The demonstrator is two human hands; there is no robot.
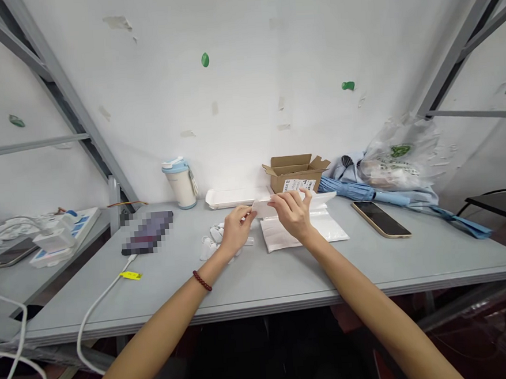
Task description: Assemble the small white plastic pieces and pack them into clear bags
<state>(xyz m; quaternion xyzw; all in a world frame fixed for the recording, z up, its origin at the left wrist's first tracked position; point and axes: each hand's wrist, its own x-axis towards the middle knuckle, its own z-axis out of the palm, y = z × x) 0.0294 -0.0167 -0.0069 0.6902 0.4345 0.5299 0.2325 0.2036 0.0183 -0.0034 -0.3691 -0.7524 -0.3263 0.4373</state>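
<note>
My left hand [237, 230], with a beaded bracelet on its wrist, pinches the left end of a thin white folded sheet [261, 207]. My right hand [292, 214] grips the same sheet farther right, its thumb and fingers at the upper edge and one finger lifted. Part of the sheet shows beyond the right hand. Below it on the table lies a glossy white flat packet [331, 228], partly covered by my right hand. Several small white pieces [208, 247] lie beside my left hand; their exact kind is unclear.
Behind my hands stand an open cardboard box [295, 172] and a shallow white tray [231, 197]. A tumbler [180, 186] and a cabled phone [150, 232] are left. Another phone [381, 219], a blue umbrella [348, 189] and a plastic bag [396, 156] are right.
</note>
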